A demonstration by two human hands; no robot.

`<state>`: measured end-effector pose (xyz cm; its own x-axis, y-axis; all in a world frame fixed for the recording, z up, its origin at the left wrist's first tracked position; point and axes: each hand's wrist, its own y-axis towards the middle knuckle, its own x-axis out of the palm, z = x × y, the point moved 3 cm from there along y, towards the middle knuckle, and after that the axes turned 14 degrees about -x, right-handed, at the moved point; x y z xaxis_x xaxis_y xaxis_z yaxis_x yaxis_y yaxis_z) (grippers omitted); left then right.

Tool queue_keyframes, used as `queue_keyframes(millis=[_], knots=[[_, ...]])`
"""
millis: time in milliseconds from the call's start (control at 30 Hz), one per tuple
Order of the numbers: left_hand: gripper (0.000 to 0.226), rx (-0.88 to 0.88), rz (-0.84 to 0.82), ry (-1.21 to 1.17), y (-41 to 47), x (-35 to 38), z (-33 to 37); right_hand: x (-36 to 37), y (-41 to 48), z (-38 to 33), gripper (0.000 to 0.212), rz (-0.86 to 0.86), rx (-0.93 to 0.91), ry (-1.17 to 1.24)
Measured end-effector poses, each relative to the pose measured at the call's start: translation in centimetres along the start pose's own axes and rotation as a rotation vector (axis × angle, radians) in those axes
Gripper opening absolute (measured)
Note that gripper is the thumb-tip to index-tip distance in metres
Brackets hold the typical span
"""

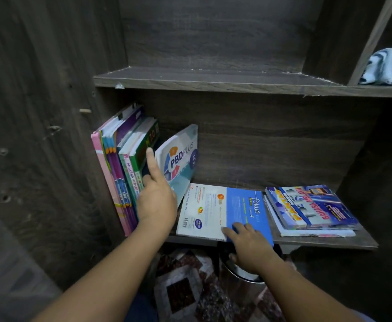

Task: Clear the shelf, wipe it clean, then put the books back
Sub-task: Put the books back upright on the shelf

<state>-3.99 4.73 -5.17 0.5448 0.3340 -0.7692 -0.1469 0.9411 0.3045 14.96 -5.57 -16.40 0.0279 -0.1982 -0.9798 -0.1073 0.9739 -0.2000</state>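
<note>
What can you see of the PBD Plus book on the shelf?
The PBD Plus book is a thin softcover, white and teal, with an orange, blue and red ring logo and a 5 in a dark circle. It stands tilted rightward, cover bowing, beside the upright books. The left hand covers its lower left corner.

Our left hand (156, 201) covers the lower corner of the PBD book (181, 156), and its fingers past the forefinger are hidden from us. Our right hand (250, 245) covers the near corner of the Fokus book (223, 212), whose small print we cannot read. In the stack (311, 210) only edges of the lower books show. The cloth (390, 67) is cut by the right edge. The bin (241, 275) is mostly hidden and dim.
</note>
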Motion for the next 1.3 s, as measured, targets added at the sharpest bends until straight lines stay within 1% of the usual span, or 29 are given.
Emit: queue_keyframes(millis=[67, 133, 200, 267, 333, 400, 467, 600, 767, 867, 933, 1033, 1167, 1233, 1300], knots=[[0.118, 0.053, 0.032, 0.039, 0.1, -0.7, 0.2, 0.0, 0.0, 0.0, 0.068, 0.005, 0.001, 0.004], [0.119, 0.124, 0.062, 0.108, 0.2, -1.2, 0.4, 0.0, 0.0, 0.0, 0.068, 0.007, 0.003, 0.012], [0.105, 0.173, 0.062, 0.168, 0.4, -1.5, 0.7, 0.0, 0.0, 0.0, 0.068, 0.006, 0.002, 0.011], [0.09, 0.17, 0.044, 0.201, 0.8, -1.9, 1.1, 0.0, -0.1, -0.1, 0.069, 0.007, 0.001, 0.009], [0.079, 0.153, 0.048, 0.189, 1.1, -2.3, 1.6, 0.0, -0.2, -0.1, 0.07, 0.006, 0.001, 0.016], [0.062, 0.16, 0.083, 0.152, 1.1, -2.9, 1.9, 0.1, -0.3, -0.1, 0.071, -0.001, -0.003, 0.015], [0.046, 0.167, 0.129, 0.103, 1.2, -3.7, 2.0, 0.2, -0.3, -0.1, 0.072, -0.006, -0.002, 0.009], [0.033, 0.214, 0.249, -0.014, 1.9, -4.9, 1.6, 0.1, -0.3, -0.1, 0.071, 0.0, 0.003, 0.005], [0.017, 0.252, 0.459, -0.018, 3.9, -4.7, -0.5, 0.3, -0.2, -0.1, 0.07, 0.005, 0.006, -0.004], [0.017, 0.331, 0.655, 0.024, 4.6, -4.0, -1.4, 0.4, -0.1, 0.0, 0.071, 0.01, 0.011, -0.012], [0.022, 0.295, 0.727, 0.004, 4.8, -3.4, -1.6, 0.5, 0.0, 0.0, 0.072, 0.005, 0.014, -0.017], [0.022, 0.239, 0.73, -0.082, 5.4, -2.5, -1.7, 0.7, 0.2, 0.2, 0.074, -0.004, 0.021, -0.022], [0.022, 0.26, 0.805, -0.06, 5.6, -2.0, -1.7, 0.8, 0.5, 0.6, 0.077, 0.011, 0.039, -0.019], [0.023, 0.258, 0.807, -0.053, 5.5, -2.1, -1.7, 1.1, 0.5, 0.9, 0.077, -0.007, 0.088, -0.076], [0.026, 0.261, 0.799, -0.042, 5.1, -2.1, -1.8, 1.3, 0.4, 1.4, 0.077, -0.037, 0.181, -0.116]])
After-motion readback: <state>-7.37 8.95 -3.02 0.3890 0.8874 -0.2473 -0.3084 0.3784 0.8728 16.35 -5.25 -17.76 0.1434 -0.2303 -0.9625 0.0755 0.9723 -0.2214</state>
